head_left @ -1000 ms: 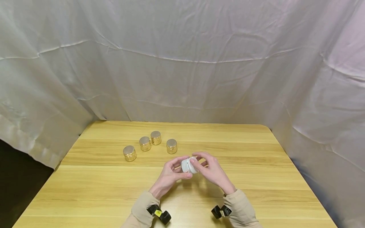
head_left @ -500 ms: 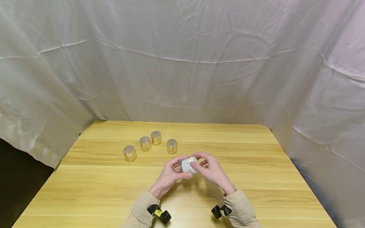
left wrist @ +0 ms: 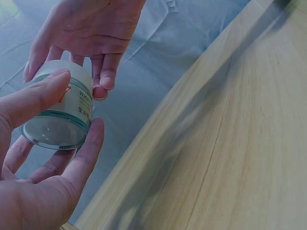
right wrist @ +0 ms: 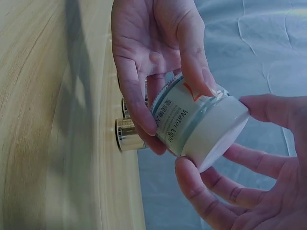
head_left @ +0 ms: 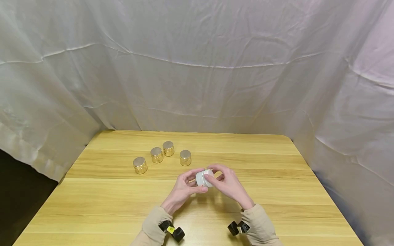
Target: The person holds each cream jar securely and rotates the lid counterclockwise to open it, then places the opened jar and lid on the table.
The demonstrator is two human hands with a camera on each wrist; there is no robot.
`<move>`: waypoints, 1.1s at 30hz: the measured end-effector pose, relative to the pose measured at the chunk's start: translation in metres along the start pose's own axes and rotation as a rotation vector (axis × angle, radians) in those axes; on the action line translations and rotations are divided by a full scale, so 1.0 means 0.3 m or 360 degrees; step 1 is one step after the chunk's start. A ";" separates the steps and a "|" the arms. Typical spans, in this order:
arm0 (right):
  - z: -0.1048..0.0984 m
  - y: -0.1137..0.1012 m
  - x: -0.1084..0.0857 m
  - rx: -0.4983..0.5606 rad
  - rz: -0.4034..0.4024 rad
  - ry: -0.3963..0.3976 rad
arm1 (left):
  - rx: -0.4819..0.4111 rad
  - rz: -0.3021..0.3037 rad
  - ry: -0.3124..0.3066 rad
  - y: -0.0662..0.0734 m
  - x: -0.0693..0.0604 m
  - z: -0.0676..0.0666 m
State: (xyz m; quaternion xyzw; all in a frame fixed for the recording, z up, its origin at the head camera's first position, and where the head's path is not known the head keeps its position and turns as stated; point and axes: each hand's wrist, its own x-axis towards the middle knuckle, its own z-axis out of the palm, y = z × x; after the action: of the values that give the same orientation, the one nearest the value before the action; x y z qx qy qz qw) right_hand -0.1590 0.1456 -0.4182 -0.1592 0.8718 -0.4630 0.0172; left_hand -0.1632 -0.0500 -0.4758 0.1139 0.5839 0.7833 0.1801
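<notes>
A small cream jar (head_left: 200,179) with a white lid (right wrist: 216,134) is held tilted above the table, between both hands. Its glass body carries a label reading "Water Light" (right wrist: 175,120). My left hand (head_left: 182,190) grips the body, thumb on one side and fingers on the other. With thumb and fingertips, my right hand (head_left: 228,182) pinches the rim of the lid. In the left wrist view the clear glass base of the jar (left wrist: 55,132) faces the camera. The lid sits on the jar; whether it is loose cannot be told.
Several gold-coloured lidded jars stand upright on the wooden table (head_left: 107,205), beyond and left of the hands. The closest to the hands is one gold jar (head_left: 185,158); the leftmost is another gold jar (head_left: 140,165). A pale curtain (head_left: 197,85) surrounds the table's back and sides.
The right fingers and thumb shift slightly around the white lid. The left hand and the jar body keep their place, and the gold jars have not moved.
</notes>
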 end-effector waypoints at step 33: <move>-0.067 0.166 0.012 0.0995 -0.0230 -0.0271 | 0.0018 0.0007 0.0048 0.002 -0.001 0.002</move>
State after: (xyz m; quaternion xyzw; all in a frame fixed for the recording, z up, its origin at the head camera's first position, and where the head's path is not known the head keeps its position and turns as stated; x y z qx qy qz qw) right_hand -0.1788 0.1865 -0.4468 -0.2456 0.6693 -0.6933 0.1051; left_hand -0.1628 -0.0497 -0.4750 0.1044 0.5908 0.7821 0.1687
